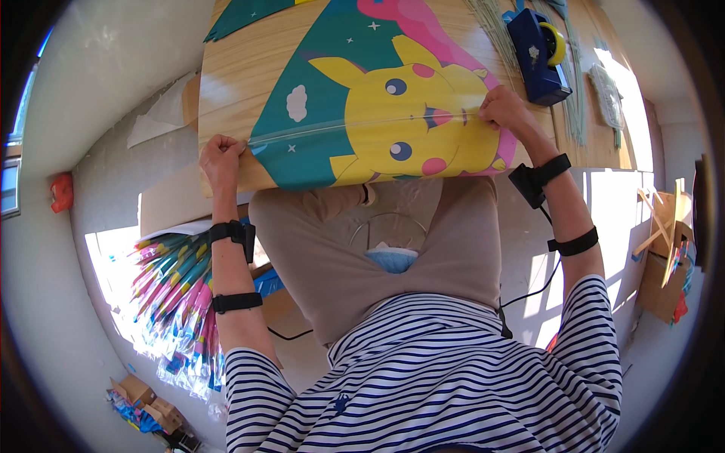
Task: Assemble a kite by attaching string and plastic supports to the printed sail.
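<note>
A kite sheet (312, 143) in green, yellow and pink, printed with a yellow cartoon face, lies flat on the wooden table in front of me. A thin, pale, see-through strip (317, 133) runs straight across it from side to side; whether it is a rod or tape I cannot tell. My left hand (222, 157) pinches the strip's left end at the sheet's pointed corner. At the other end, my right hand (504, 110) is closed in a pinch over the sheet's pink edge. Its fingertips partly hide that end of the strip.
A blue tape dispenser (535, 64) with a yellow roll stands beyond my right hand, by bundles of thin pale rods (575, 90). Another green sheet (245, 19) lies at the far left. Many bagged colourful rolled pieces (177, 291) sit below left; cardboard boxes (661, 283) stand right.
</note>
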A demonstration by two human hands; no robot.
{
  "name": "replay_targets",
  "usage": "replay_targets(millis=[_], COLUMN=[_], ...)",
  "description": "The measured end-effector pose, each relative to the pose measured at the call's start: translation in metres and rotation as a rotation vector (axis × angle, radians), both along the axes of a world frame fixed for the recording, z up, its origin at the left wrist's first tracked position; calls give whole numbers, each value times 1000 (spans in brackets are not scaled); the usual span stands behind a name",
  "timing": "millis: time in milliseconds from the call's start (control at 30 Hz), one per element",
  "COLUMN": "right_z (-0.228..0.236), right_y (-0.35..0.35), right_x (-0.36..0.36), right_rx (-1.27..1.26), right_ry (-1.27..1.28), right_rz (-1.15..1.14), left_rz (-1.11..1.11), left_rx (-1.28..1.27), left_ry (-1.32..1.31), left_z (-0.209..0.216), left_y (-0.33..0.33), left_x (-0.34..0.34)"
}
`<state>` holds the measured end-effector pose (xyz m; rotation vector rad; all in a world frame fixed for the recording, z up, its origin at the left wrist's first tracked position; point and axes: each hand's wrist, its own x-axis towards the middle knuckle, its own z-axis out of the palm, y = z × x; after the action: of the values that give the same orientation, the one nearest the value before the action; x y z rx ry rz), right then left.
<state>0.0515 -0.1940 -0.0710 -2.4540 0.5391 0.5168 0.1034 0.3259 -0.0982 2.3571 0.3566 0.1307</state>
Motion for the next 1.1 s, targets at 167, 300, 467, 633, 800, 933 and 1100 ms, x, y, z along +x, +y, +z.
replay_targets(millis=[167, 300, 467, 633, 800, 933, 1100], right_z=[6, 2, 4, 12, 11, 10, 7], right_y=[4, 1, 2, 6, 4, 5, -2], right_x=[-3, -6, -4, -7, -6, -6, -7], right_rx=[79, 108, 98, 89, 81, 90, 86], right_ry=[-36, -98, -25, -40, -37, -57, -105], right_rz=[-33, -42, -22, -13, -13, 0, 16], left_rz=[-9, -33, -33, -120, -332, -418, -455], left_rx=[-72, -115, -14, -47, -214, -133, -90], left_ry=[-25, -25, -36, -189, -34, -35, -79], left_z=[-8, -14, -11, 25, 41, 31, 37], left_y=[8, 13, 15, -31, -112, -146, -168], left_x=[1, 3, 3, -9, -20, -19, -26])
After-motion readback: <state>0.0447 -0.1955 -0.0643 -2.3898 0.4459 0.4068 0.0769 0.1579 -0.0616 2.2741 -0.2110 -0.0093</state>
